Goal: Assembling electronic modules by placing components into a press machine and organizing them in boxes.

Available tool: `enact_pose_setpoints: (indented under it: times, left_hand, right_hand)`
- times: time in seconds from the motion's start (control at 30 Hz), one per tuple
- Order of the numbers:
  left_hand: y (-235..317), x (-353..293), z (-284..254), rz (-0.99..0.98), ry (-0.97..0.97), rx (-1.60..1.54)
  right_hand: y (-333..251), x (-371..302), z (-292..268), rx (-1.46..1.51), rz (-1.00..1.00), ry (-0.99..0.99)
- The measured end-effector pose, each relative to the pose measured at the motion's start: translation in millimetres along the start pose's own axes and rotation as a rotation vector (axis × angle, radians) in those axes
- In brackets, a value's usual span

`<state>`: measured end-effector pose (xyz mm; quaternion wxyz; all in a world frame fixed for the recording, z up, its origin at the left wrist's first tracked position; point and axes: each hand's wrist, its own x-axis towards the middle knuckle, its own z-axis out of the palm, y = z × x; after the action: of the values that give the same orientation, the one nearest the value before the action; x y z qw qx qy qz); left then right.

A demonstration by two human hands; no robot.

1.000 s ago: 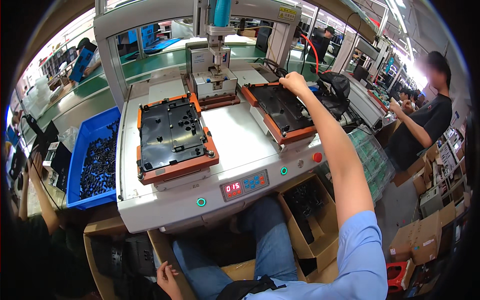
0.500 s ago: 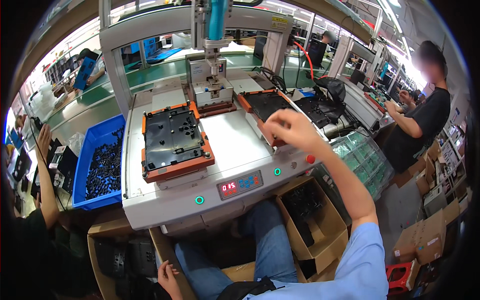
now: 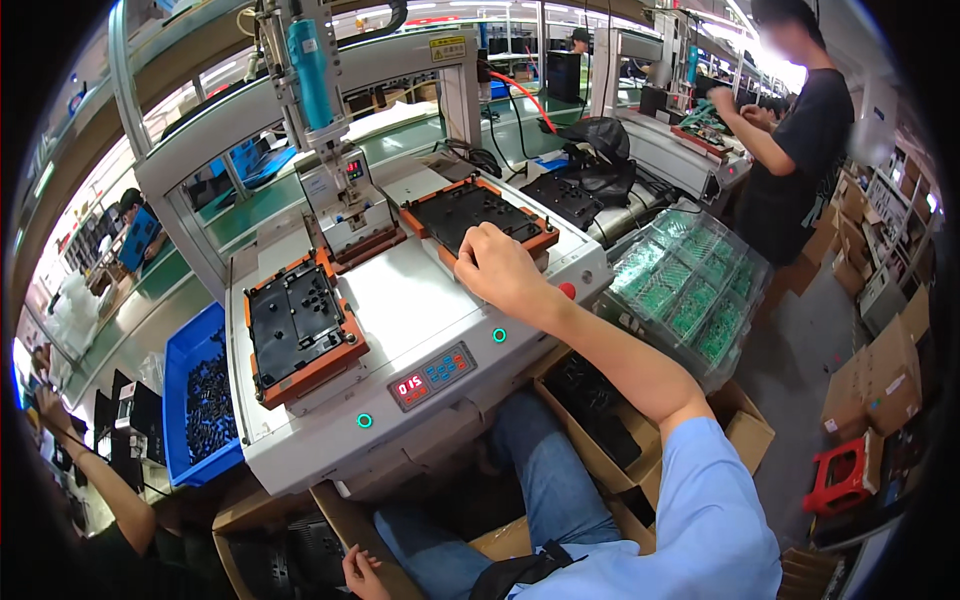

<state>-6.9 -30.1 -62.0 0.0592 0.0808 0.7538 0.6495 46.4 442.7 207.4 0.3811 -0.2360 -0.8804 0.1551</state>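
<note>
Black right panel (image 3: 470, 212): it lies flat in the orange right fixture (image 3: 546, 241) on your white bench machine (image 3: 400, 295), just beyond your right hand (image 3: 497, 265).
Right fingers (image 3: 477, 245): you have them curled inward, far from spread; the tips are partly hidden, so whether they pinch anything small cannot be told.
Right-hand contact: your hand overlaps the near edge of the right fixture in this view; touching or just above it, the view cannot tell.
Left hand (image 3: 364, 575): you hold it low, near the cardboard box (image 3: 350, 520), fingers loosely bent and slightly apart, nothing seen between them.
Black left panel (image 3: 295, 310): flat in the orange left fixture (image 3: 330, 362), well apart from both your hands.
Blue bin (image 3: 190, 468): just left of your machine, holding small black parts.
Teal screwdriver (image 3: 310, 75): it points down behind the two fixtures.
</note>
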Motion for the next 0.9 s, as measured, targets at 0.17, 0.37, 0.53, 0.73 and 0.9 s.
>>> enact_pose_setpoints:
  times: [0.17, 0.37, 0.53, 0.73, 0.9]
  left_hand:
    - [6, 0, -2, 0.017, 0.013, 0.029]
    - [1, 6, -3, -0.006, 0.016, 0.017]
    - [1, 3, 0, -0.005, 0.003, 0.019]
    - [-7, 3, -1, -0.019, -0.010, 0.020]
    - [-4, 2, -1, -0.047, 0.003, 0.003]
  right_hand:
    - [3, -36, 0, 0.193, -0.210, 0.163]
    - [22, -146, 27, -0.248, -0.348, 0.119]
    - [14, -166, 47, -0.212, -0.194, 0.181]
    - [14, -156, 45, -0.241, -0.165, 0.262]
    - [16, -162, 36, -0.040, -0.149, 0.206]
